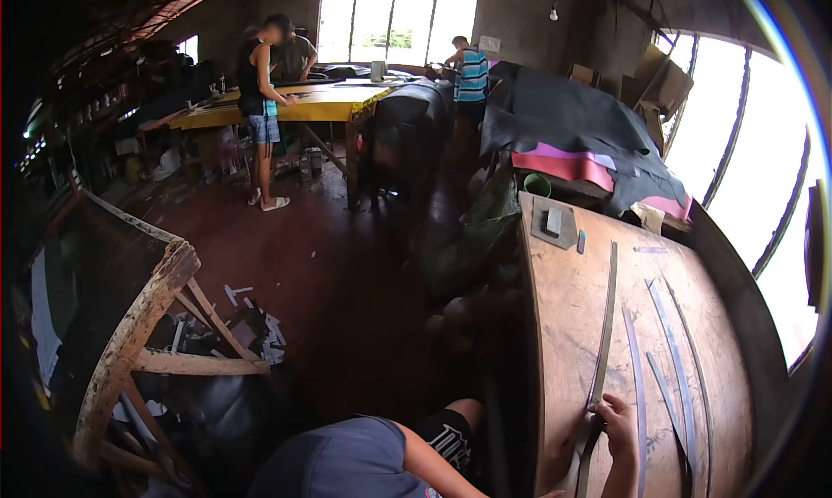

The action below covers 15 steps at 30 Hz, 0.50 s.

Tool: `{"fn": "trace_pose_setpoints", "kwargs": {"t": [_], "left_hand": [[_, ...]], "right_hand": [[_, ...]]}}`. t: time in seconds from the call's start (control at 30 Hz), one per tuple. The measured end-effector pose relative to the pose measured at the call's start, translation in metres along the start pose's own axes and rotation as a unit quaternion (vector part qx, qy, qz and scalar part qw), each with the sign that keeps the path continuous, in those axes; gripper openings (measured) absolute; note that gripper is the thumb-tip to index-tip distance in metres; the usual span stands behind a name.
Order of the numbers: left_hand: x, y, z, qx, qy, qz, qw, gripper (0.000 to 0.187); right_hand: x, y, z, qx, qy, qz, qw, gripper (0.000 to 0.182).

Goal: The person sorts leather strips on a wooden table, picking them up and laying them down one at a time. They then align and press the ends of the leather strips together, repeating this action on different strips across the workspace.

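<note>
My right hand (617, 422) pinches a long, dark, narrow leather-like strip (607, 329) between thumb and fingers. The strip lies lengthwise on a wooden table (563, 281) and continues below the hand toward the lower edge of the picture. Just right of the hand are a purplish strip (637, 385) and several other strips, including a grey-blue one (672, 342) and a thin dark one (693, 351). My left arm (429, 468) reaches across from the lower middle toward the strip. Only a sliver of my left hand (552, 494) shows at the bottom edge, its fingers hidden.
A grey block (553, 221) rests on a dark plate (557, 230) at the table's far end. Beyond it are stacked black sheets (563, 108). A wooden frame (143, 351) stands left, near scraps (260, 329). Several people work around a yellow-topped table (321, 108).
</note>
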<state>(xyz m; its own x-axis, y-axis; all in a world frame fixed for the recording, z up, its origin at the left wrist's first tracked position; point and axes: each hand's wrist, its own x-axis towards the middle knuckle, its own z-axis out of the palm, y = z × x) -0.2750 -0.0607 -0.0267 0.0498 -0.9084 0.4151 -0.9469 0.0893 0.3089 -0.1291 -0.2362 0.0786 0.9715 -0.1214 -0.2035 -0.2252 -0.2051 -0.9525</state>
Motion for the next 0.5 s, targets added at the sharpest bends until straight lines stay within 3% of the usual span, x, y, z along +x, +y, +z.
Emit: {"fn": "trace_pose_setpoints", "kwargs": {"t": [0.4,0.43,0.5], "left_hand": [[-0.032,-0.008,-0.035,0.18,0.063,0.173,0.966,0.058],[-0.03,-0.012,-0.042,0.179,0.062,0.175,0.966,0.058],[-0.015,-0.02,-0.055,0.018,-0.015,0.207,0.978,0.057]], "right_hand": [[0.0,0.01,0.001,-0.016,0.009,-0.022,1.0,0.04],[-0.002,0.006,0.001,-0.016,0.002,-0.018,1.0,0.039],[-0.006,0.0,0.001,-0.021,-0.001,-0.01,1.0,0.038]]}}
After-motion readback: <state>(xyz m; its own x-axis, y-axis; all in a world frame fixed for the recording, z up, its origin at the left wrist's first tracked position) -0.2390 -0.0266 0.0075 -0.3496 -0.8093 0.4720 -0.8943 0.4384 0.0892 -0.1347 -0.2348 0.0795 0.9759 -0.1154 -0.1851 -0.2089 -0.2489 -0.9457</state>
